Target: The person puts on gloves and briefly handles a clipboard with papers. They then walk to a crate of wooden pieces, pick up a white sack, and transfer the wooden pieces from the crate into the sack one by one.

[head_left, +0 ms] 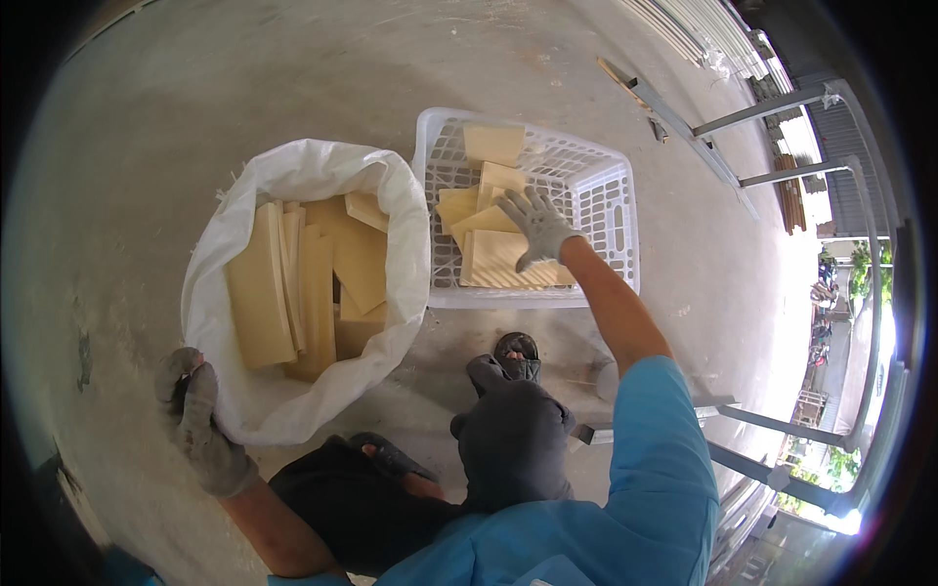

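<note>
Gripping the near rim of the white woven sack (293, 176), gloved left hand (200, 425) is closed on the fabric; pale wooden boards (313, 283) stand inside. Right hand (535, 227), fingers spread open, rests on the wooden pieces (498, 256) in the white plastic basket (611, 210), right of the sack.

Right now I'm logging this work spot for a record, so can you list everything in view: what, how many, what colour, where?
white woven sack: one, white, on the floor at left, mouth rolled open
pale wooden boards: many, cream, standing in the sack
white plastic lattice basket: one, white, right of the sack
flat cream wood pieces: several, cream, in the basket
metal frame bars: several, grey, far right
concrete floor: grey
left hand: grey glove, grip on the sack's rim
right hand: grey glove, spread over the basket's pieces
</note>
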A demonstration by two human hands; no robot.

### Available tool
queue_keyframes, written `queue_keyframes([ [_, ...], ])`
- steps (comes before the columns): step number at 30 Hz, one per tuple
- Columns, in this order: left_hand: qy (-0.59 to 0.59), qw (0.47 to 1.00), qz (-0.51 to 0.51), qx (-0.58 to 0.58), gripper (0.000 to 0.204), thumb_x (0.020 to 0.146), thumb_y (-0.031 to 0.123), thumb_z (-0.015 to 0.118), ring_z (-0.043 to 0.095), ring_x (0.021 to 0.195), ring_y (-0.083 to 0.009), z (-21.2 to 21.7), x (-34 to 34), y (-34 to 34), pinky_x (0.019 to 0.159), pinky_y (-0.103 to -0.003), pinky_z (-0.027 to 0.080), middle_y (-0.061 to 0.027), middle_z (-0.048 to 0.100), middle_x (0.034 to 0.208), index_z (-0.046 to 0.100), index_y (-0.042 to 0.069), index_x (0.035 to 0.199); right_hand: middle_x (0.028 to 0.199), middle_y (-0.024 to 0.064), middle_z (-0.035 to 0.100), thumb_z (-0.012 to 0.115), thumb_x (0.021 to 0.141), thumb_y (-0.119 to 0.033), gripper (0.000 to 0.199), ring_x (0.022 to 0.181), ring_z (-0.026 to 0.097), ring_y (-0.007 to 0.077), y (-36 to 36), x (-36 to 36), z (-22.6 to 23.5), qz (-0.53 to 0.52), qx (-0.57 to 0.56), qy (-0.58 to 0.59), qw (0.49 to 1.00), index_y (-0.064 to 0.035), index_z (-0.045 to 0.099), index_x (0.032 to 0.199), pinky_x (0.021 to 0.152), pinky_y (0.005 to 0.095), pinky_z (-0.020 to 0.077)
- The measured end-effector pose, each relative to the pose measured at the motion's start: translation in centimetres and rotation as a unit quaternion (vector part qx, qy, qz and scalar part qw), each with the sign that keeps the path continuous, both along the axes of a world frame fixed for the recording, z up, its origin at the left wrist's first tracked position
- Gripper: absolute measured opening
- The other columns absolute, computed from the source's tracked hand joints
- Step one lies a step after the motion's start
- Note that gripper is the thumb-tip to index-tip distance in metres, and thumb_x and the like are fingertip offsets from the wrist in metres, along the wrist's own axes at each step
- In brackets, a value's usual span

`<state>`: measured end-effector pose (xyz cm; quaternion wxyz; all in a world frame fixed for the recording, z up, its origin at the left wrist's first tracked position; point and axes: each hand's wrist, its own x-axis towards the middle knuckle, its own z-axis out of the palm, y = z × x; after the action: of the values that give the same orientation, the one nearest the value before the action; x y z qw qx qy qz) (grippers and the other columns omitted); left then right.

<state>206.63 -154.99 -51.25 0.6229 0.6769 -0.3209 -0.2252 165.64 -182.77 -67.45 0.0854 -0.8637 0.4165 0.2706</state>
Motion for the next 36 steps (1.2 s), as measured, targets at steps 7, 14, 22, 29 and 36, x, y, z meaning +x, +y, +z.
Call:
queue_keyframes([
  [7, 0.052, 0.998, 0.03, 0.002, 0.019, 0.084, 0.005, 0.064, 0.053, 0.097, -0.0146, -0.3, 0.3, 0.9, 0.092, -0.028, 0.039, -0.004, 0.061, 0.103, 0.065, 0.001, 0.103, 0.142, 0.0143, 0.043, 0.085, 0.056, -0.057, 0.105, 0.136, 0.033, 0.0356, 1.1, 0.9, -0.2, -0.028, 0.041, 0.062, 0.997, -0.0129, 0.042, 0.141, 0.109, 0.0486, 0.0309],
  [14, 0.176, 0.983, 0.041, -0.018, 0.043, 0.083, 0.006, 0.066, 0.055, 0.094, -0.0147, 0.9, 0.1, -0.7, 0.09, -0.027, 0.041, -0.0069, 0.061, 0.097, 0.055, -0.001, 0.124, 0.109, 0.0197, 0.065, 0.075, 0.071, -0.054, 0.077, 0.102, 0.063, 0.0376, 3.2, -1.7, 1.4, -0.077, 0.043, -0.048, 0.995, -0.0082, 0.05, 0.128, 0.089, 0.0449, 0.0477],
  [22, 0.12, 0.992, -0.036, 0.036, 0.052, 0.089, 0.01, 0.068, 0.056, 0.085, -0.009, 1.3, 0.2, -1.5, 0.075, -0.022, 0.045, -0.0048, 0.06, 0.095, 0.047, -0.001, 0.135, 0.113, 0.0104, 0.066, 0.067, 0.09, -0.033, 0.05, 0.1, 0.066, 0.0192, 4.8, 6.1, 18.4, -0.34, 0.177, -0.579, 0.72, -0.0012, 0.053, 0.126, 0.082, 0.0325, 0.0553],
  [29, 0.169, 0.985, -0.017, -0.026, 0.034, 0.091, 0.002, 0.061, 0.056, 0.085, -0.0066, 0.9, 0.5, -0.9, 0.076, -0.021, 0.045, -0.0029, 0.062, 0.099, 0.058, 0.001, 0.125, 0.117, 0.0123, 0.064, 0.059, 0.096, -0.027, 0.042, 0.1, 0.066, 0.0196, 10.6, 16.3, 16.6, -0.527, 0.566, -0.531, 0.346, -0.0008, 0.053, 0.128, 0.086, 0.0336, 0.0561],
  [36, 0.23, 0.969, -0.02, -0.091, 0.025, 0.091, -0.004, 0.057, 0.059, 0.093, -0.0089, 0.0, 1.3, -0.2, 0.085, -0.023, 0.046, -0.0029, 0.064, 0.104, 0.062, 0.0, 0.115, 0.118, 0.0093, 0.062, 0.053, 0.099, -0.027, 0.042, 0.101, 0.064, 0.022, 11.1, 24.3, 9.5, -0.522, 0.478, -0.574, 0.411, -0.0047, 0.046, 0.134, 0.083, 0.0366, 0.0571],
])
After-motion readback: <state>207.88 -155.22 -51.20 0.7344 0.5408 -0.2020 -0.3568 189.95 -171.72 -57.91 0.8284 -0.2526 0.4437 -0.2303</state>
